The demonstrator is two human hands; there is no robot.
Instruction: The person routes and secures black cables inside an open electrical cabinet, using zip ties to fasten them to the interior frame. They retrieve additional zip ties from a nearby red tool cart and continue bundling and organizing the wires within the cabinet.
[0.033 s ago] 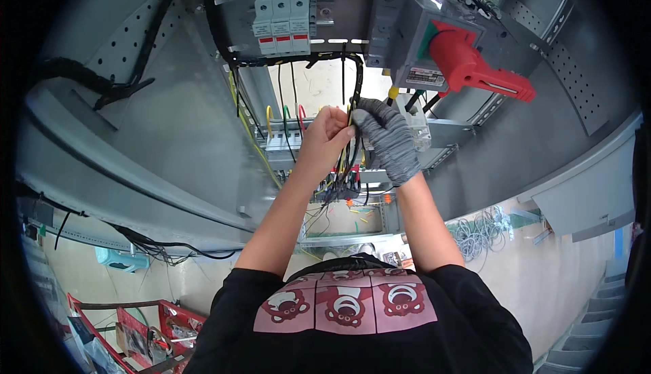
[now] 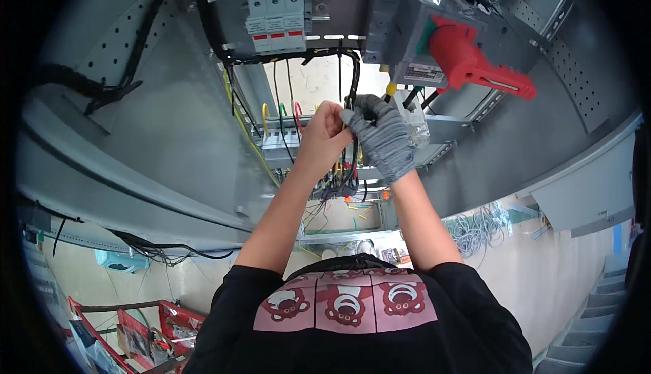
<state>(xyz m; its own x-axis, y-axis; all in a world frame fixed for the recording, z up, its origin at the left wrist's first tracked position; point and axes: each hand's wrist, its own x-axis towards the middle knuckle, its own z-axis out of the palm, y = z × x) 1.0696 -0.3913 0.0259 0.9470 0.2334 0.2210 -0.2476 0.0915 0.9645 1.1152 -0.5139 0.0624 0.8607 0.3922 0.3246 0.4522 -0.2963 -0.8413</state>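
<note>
A bundle of black wires hangs down from the harness across the cabinet, and its loose ends fan out below my hands. My bare left hand is pinched at the bundle from the left, its fingertips pressed together. My right hand, in a grey striped knit glove, curls round the bundle from the right. The gloved thumb and fingertips meet the left hand's fingertips. Whatever fine piece lies between the fingertips is hidden.
Grey fuse holders sit above left; a switch with a red handle juts out at upper right. Below are terminals with coloured wires. A red-framed tool carrier and a coil of grey cable lie on the floor.
The gloved right fingers have shifted slightly left, closer onto the left fingertips. The cabinet has moved a little to the left in the picture.
</note>
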